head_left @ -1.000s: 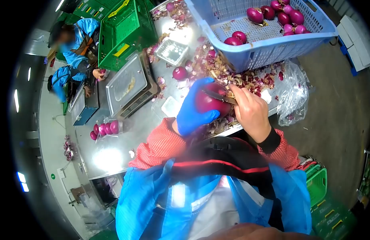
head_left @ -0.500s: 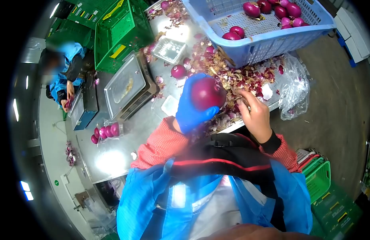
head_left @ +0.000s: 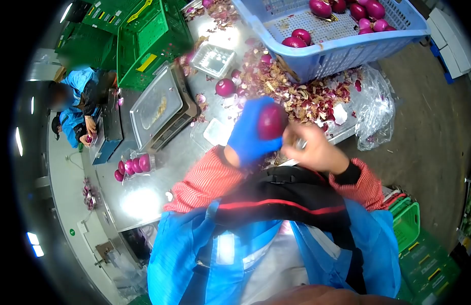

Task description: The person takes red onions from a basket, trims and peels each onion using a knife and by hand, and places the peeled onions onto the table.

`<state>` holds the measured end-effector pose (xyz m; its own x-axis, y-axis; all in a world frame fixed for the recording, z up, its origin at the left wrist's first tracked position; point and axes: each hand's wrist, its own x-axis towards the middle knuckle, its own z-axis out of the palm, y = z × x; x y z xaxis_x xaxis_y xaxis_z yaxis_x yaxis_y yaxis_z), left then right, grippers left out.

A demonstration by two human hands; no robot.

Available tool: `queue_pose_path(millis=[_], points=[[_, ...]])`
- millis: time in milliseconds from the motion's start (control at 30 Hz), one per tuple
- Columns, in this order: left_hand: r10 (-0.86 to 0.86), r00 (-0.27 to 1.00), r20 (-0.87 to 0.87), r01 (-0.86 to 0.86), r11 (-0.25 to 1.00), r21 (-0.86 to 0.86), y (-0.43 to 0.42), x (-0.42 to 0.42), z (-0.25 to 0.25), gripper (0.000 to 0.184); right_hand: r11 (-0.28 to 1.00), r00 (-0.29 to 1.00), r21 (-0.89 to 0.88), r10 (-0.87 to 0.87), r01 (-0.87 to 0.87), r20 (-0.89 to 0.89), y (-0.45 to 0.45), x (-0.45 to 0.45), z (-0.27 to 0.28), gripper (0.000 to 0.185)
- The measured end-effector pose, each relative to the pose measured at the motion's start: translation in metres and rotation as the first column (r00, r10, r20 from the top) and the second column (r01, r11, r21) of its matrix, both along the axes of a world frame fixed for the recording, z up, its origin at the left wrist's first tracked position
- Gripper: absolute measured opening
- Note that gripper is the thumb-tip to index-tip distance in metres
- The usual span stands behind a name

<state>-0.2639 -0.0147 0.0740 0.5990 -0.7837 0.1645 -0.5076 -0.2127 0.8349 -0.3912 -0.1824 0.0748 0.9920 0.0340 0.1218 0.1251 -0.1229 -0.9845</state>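
Note:
My left hand [head_left: 249,133], in a blue glove, is wrapped round a large red onion [head_left: 271,122] above the table's front edge. My right hand [head_left: 316,147], bare and blurred, is at the onion's right side with its fingers curled together; whether the knife is in it cannot be made out. Dry onion skins [head_left: 306,99] lie heaped behind both hands. Another red onion [head_left: 225,87] rests on the metal table [head_left: 182,157] to the left of the heap.
A blue crate [head_left: 342,53] with several onions stands at the back, a green crate [head_left: 151,48] at the back left. Nearby are a scale [head_left: 162,109], a clear tray [head_left: 213,60], packed onions [head_left: 136,165], plastic film [head_left: 375,114] and a co-worker [head_left: 78,104].
The onion has been turned in my left hand. My right hand has moved away from it and then back against its side. The knife seen a second ago no longer shows.

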Motion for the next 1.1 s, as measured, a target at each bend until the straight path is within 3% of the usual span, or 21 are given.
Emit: queue_pose_path(millis=[33, 100, 167, 200, 300, 333, 367, 400, 433, 467, 533, 567, 600, 667, 700, 733, 767, 833, 867, 1033, 1100], points=[[0.102, 0.993, 0.061, -0.103, 0.995, 0.017, 0.0, -0.003, -0.001, 0.082, 0.993, 0.993, 0.001, 0.117, -0.117, -0.029, 0.01, -0.008, 0.016, 0.016], [0.118, 0.956, -0.268, -0.129, 0.991, -0.025, 0.002, 0.005, 0.001, 0.076, 0.989, 0.981, 0.133, 0.09, -0.068, -0.172, 0.016, -0.014, 0.004, 0.017], [0.133, 0.813, -0.567, -0.175, 0.984, -0.02, 0.005, 0.011, 0.001, 0.073, 0.949, 0.96, 0.203, -0.206, 0.243, -0.187, 0.004, -0.006, -0.012, 0.025], [0.132, 0.808, -0.574, -0.18, 0.983, -0.028, 0.008, 0.016, -0.005, 0.068, 0.932, 0.94, -0.17, -0.335, 0.32, -0.068, -0.007, -0.002, -0.017, 0.053], [-0.066, 0.386, -0.92, -0.03, 0.996, -0.084, 0.02, 0.019, -0.006, 0.065, 0.965, 0.971, -0.114, -0.239, 0.237, 0.003, -0.004, 0.001, -0.022, 0.067], [-0.076, 0.371, -0.925, -0.005, 0.996, -0.084, 0.016, 0.017, -0.008, 0.06, 0.94, 0.94, -0.088, -0.319, 0.331, 0.125, 0.0, 0.009, -0.039, 0.07], [-0.081, 0.42, -0.904, 0.059, 0.996, -0.062, 0.015, 0.016, -0.006, 0.06, 0.944, 0.955, 0.164, -0.27, 0.288, -0.121, -0.002, 0.003, -0.046, 0.068], [-0.089, 0.47, -0.878, 0.121, 0.992, -0.035, 0.013, 0.015, 0.0, 0.061, 0.85, 0.913, 0.398, -0.206, 0.345, -0.351, -0.003, -0.001, -0.046, 0.067], [-0.1, 0.518, -0.849, 0.182, 0.983, -0.005, 0.012, 0.015, 0.004, 0.063, 0.782, 0.909, 0.505, -0.179, 0.364, -0.378, 0.001, -0.004, -0.043, 0.059], [-0.153, 0.761, -0.63, 0.165, 0.985, -0.04, 0.013, 0.007, -0.003, 0.077, 0.701, 0.905, 0.603, -0.149, 0.381, -0.399, 0.008, -0.004, -0.04, 0.05], [-0.156, 0.729, -0.667, 0.041, 0.982, -0.184, 0.01, -0.009, -0.013, 0.085, 0.521, 0.897, 0.762, -0.014, 0.384, -0.443, 0.017, -0.004, -0.049, 0.033], [-0.159, 0.712, -0.684, -0.025, 0.968, -0.251, 0.008, -0.015, -0.018, 0.09, 0.531, 0.905, 0.777, 0.042, 0.338, -0.422, 0.022, -0.005, -0.055, 0.033], [-0.093, 0.786, -0.612, -0.074, 0.967, -0.242, 0.006, -0.015, -0.023, 0.088, 0.614, 0.893, 0.699, -0.02, 0.367, -0.45, 0.025, -0.005, -0.054, 0.032], [-0.111, 0.717, -0.688, -0.132, 0.948, -0.29, 0.008, -0.008, -0.046, 0.089, 0.791, 0.888, 0.48, -0.164, 0.378, -0.429, 0.022, -0.004, -0.056, 0.033], [-0.122, 0.678, -0.725, -0.163, 0.937, -0.31, 0.008, -0.008, -0.045, 0.09, 0.869, 0.897, 0.333, -0.233, 0.366, -0.376, 0.017, -0.003, -0.056, 0.034], [-0.099, 0.654, -0.75, -0.174, 0.945, -0.276, 0.01, -0.008, -0.043, 0.089, 0.919, 0.912, 0.074, -0.37, 0.388, -0.179, 0.014, -0.004, -0.054, 0.025], [-0.076, 0.629, -0.774, -0.184, 0.953, -0.242, 0.014, -0.009, -0.037, 0.089, 0.851, 0.871, -0.201, -0.489, 0.486, 0.037, 0.012, -0.005, -0.048, 0.019], [-0.073, 0.621, -0.78, -0.128, 0.973, -0.193, 0.019, -0.007, -0.024, 0.087, 0.68, 0.862, -0.536, -0.332, 0.5, 0.383, -0.002, -0.01, -0.022, 0.021], [-0.097, 0.636, -0.765, -0.06, 0.983, -0.175, 0.02, -0.003, -0.019, 0.085, 0.616, 0.885, -0.637, -0.295, 0.465, 0.361, -0.003, -0.013, -0.015, 0.028], [-0.216, 0.761, -0.612, 0.226, 0.972, -0.063, 0.021, 0.004, -0.008, 0.087, 0.545, 0.888, -0.705, -0.206, 0.453, 0.412, -0.009, -0.007, -0.014, 0.026], [-0.24, 0.75, -0.616, 0.258, 0.964, -0.061, 0.023, 0.005, -0.001, 0.087, 0.544, 0.893, -0.713, -0.189, 0.442, 0.409, -0.01, -0.005, -0.017, 0.026]])
